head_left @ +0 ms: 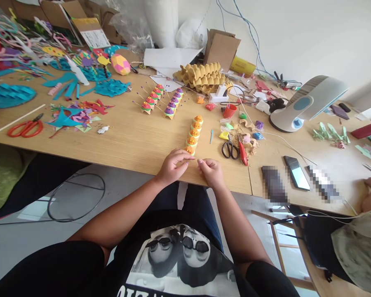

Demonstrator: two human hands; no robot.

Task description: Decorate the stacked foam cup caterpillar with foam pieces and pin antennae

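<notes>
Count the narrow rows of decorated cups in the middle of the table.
3: the red-and-green row, the purple row beside it, and the orange row by the left hand.

Both bare forearms [123, 208] converge forward; the bare left hand [174, 166] extends its fingers, while the bare right hand [212, 171] curls, fingertips near the left's.

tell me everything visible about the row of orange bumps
The row of orange bumps shows five in line, orange on top with small orange details and pale green lower down, perhaps egg carton. It sits on the table, pointing away from the front edge, near end just beyond the left hand; contact unclear.
</notes>
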